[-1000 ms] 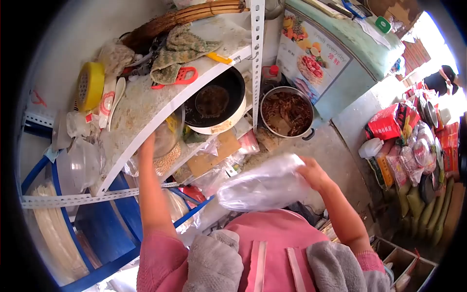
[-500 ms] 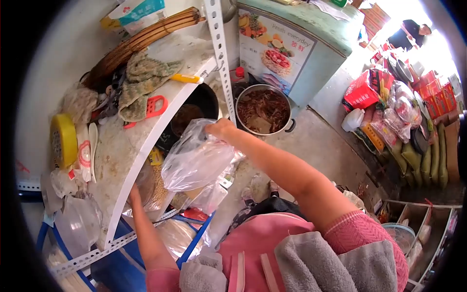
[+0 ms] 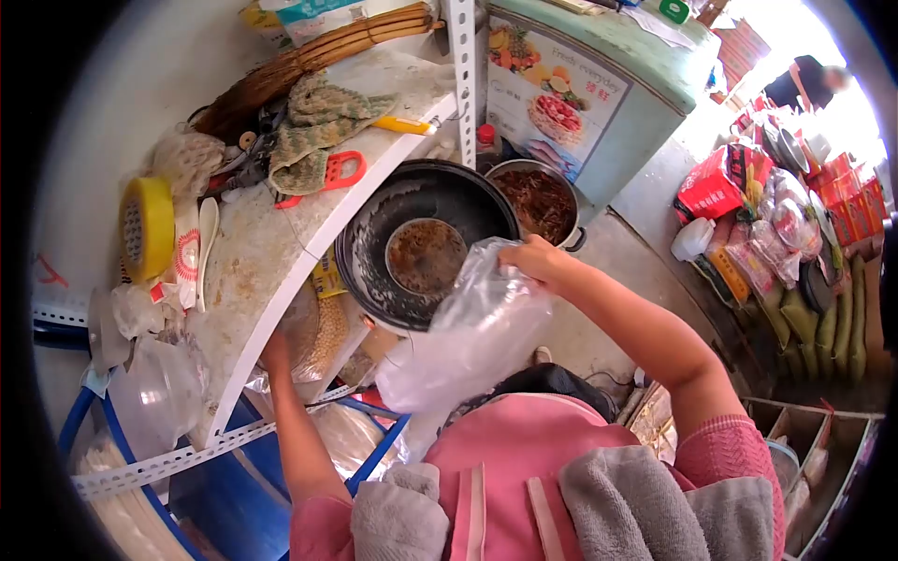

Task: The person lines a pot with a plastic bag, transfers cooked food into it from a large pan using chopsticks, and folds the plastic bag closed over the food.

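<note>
My right hand is closed on the top of a clear plastic bag, which hangs over the front of a black pan. Something brown lies in the round middle of the pan. My left hand reaches under the edge of the white shelf, beside a bag of pale beans; its fingers are hidden there. Behind the pan stands a pot of dark red contents, partly covered by the pan.
On the shelf lie a tape roll, a green cloth, red-handled scissors and a broom. A pale green cabinet stands behind. Packaged goods are piled at right. A person is at the far right.
The black pan has come out from under the shelf toward the right and now partly covers the pot. My right hand and the bag swung left, then slightly back right; the view shifted too.
</note>
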Motion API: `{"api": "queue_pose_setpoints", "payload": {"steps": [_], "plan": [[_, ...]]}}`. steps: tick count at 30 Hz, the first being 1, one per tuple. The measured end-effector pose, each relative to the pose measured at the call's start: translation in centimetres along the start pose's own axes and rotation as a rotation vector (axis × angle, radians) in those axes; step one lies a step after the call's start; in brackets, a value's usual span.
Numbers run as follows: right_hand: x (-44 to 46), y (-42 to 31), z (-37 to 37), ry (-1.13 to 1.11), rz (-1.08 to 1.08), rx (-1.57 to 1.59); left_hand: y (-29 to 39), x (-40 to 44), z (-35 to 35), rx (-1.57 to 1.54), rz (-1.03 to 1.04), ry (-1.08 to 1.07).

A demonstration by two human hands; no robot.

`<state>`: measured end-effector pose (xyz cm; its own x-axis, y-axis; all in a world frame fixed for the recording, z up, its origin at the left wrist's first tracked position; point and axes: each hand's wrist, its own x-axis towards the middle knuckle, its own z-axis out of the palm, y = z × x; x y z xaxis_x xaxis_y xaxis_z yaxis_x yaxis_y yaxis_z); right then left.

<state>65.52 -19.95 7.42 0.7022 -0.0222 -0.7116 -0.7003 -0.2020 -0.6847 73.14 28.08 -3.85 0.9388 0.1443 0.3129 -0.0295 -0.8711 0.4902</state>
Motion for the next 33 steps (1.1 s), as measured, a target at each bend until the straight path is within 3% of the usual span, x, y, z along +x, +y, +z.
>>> {"api": "queue_pose_setpoints", "payload": {"steps": [1, 2, 4, 5, 8, 11, 14, 16, 18, 21, 22, 25, 27, 29, 31, 32, 33], "plan": [[-1.4, 0.1, -0.3, 0.058, 0.114, -0.022, -1.4, -0.2, 0.8, -0.132, 0.036, 0.020], [-2.0, 1.2, -0.8, 0.106, 0.093, -0.025, -0.8, -0.3, 0.3, -0.068, -0.051, -0.044], [-3.2, 3.7, -2.8, 0.207, 0.044, -0.032, 1.8, -0.9, -0.2, 0.162, -0.048, 0.075], [-5.0, 3.7, -4.1, 0.145, 0.065, 0.030, 3.0, -1.0, 0.0, 0.273, -0.045, 0.132], [-8.1, 4.4, -7.7, 0.255, 0.167, 0.021, 5.2, -1.8, 1.0, 0.426, 0.006, 0.324], [-9.3, 5.5, -11.6, 0.320, 0.166, 0.056, 11.0, -4.3, -0.2, 0.426, 0.141, 0.302], [-9.0, 7.4, -16.0, 0.378, 0.115, 0.073, 19.4, -8.6, -0.3, 0.151, 0.188, 0.139], [-7.6, 9.1, -18.9, 0.391, 0.089, 0.108, 25.4, -11.0, 1.4, -0.094, 0.491, 0.166], [-7.2, 9.1, -20.7, 0.323, 0.117, 0.083, 32.7, -11.1, 2.4, -0.187, 0.641, 0.041], [-5.7, 11.5, -24.3, 0.279, 0.085, 0.154, 34.3, -11.0, 5.6, 0.090, 0.640, -0.305], [-6.2, 11.4, -25.7, 0.287, 0.100, 0.129, 32.8, -11.4, 6.9, 0.082, 0.564, -0.533], [-9.7, 9.1, -28.9, 0.354, 0.083, 0.239, 28.8, -13.2, 8.2, 0.397, 0.376, -0.816], [-10.0, 10.8, -34.0, 0.376, 0.102, 0.072, 32.7, -13.6, 5.9, 0.322, 0.314, -0.662], [-12.9, 8.3, -38.0, 0.407, 0.112, 0.015, 36.7, -12.3, 5.7, 0.058, 0.359, -0.653], [-13.2, 7.5, -42.4, 0.492, 0.048, -0.056, 43.8, -9.6, 5.2, -0.168, 0.324, -0.597], [-12.3, 7.8, -44.9, 0.501, -0.096, 0.056, 47.0, -9.2, 4.9, -0.269, 0.292, -0.584], [-12.9, 5.7, -46.7, 0.570, -0.146, -0.068, 49.8, -8.4, 5.0, -0.339, 0.323, -0.524]]}}
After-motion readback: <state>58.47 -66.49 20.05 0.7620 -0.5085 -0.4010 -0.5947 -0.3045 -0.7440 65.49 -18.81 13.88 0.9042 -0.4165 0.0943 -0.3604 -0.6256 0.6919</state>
